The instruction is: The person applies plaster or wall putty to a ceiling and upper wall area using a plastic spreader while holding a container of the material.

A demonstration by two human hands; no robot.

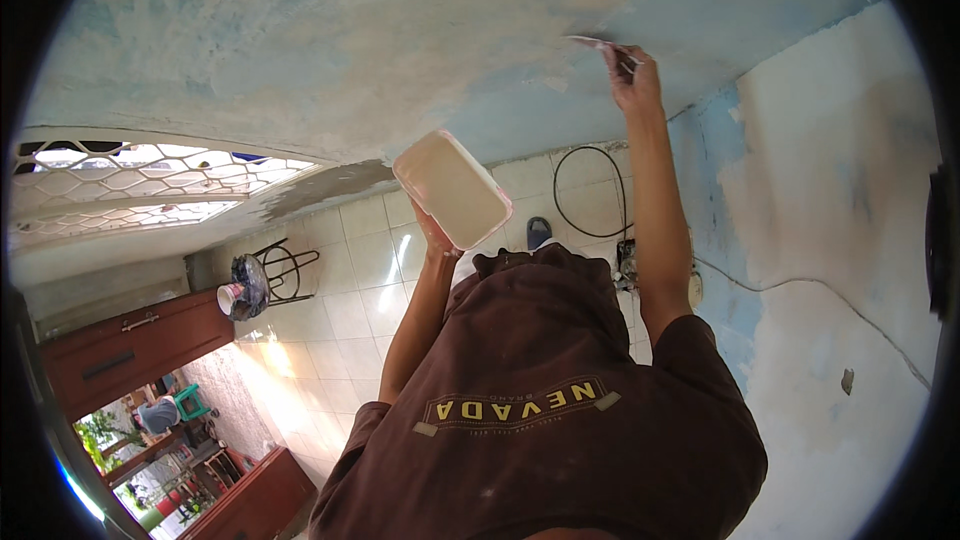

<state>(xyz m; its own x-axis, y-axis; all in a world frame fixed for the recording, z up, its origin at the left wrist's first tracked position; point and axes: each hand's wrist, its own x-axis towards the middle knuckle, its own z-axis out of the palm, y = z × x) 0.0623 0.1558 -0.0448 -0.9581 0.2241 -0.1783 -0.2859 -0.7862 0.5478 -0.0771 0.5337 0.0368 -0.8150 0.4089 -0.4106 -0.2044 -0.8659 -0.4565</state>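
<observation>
My left hand [437, 236] grips a cream rectangular tub [452, 188] with rounded corners and a pinkish rim, held in front of my waist. Whether its pale face is the filling or the bare plastic I cannot tell. Up and to the right, my right hand [637, 82] is closed round a thin, whitish putty knife [592, 42]. The blade lies at or very close to the patchy blue and cream wall [400, 50]; exact contact cannot be made out. Whitish smears mark the fingers of this hand.
A black hoop of cable [556, 195] lies on the tiled floor [365, 250] by the wall. A grey cord [790, 282] runs along the right wall. At left are a grilled window [150, 185], a round stool [283, 273] with a dark bag [250, 285], and a red-brown door [150, 345].
</observation>
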